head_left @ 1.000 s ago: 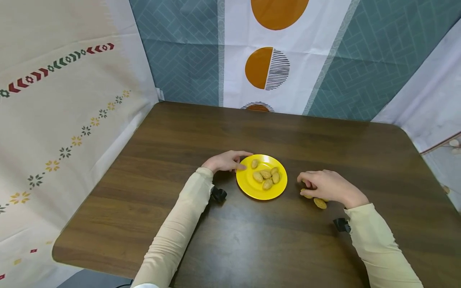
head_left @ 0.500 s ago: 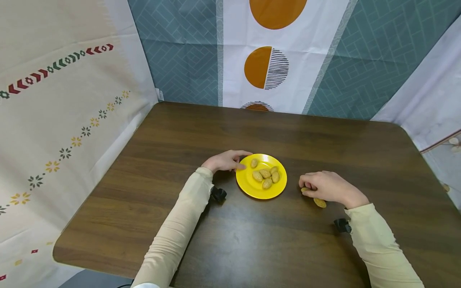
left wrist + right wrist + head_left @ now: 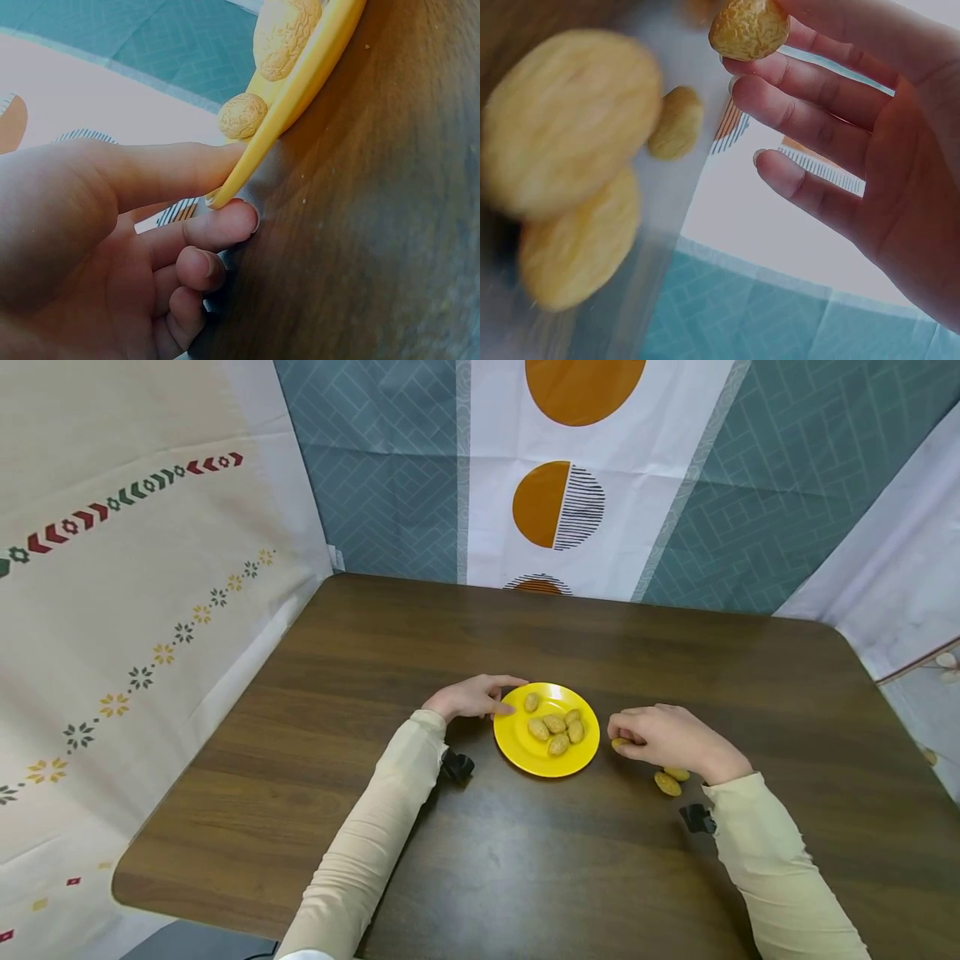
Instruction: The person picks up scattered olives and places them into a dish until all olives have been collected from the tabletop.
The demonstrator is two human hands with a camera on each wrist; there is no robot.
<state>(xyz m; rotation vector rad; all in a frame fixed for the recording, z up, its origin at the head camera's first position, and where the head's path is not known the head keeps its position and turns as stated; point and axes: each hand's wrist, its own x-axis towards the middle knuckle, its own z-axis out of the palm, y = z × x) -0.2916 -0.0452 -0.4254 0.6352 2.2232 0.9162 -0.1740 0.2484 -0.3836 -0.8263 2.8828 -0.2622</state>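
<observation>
My left hand [image 3: 472, 697] pinches the left rim of a yellow plate [image 3: 513, 745], thumb over the edge and index finger beneath, as the left wrist view shows. Several wrinkled, yellow-brown oval pieces like small potatoes [image 3: 554, 723] lie on the plate. To its right, my right hand [image 3: 667, 735] holds a potato-like piece [image 3: 748, 30] at its fingertips, just off the plate's right edge. On the table below that hand lie more of them: a large one [image 3: 570, 124], another large one [image 3: 585, 240] and a smaller one [image 3: 676, 124].
The brown wooden table [image 3: 480, 852] extends around the plate on all sides. A patterned teal and white cloth [image 3: 397, 468] hangs behind its far edge. White cloth [image 3: 150, 610] with printed motifs hangs along the left side.
My right hand has moved left and slightly away from me, toward the plate, lifting a potato-like piece from the table group. My left hand stays on the plate rim.
</observation>
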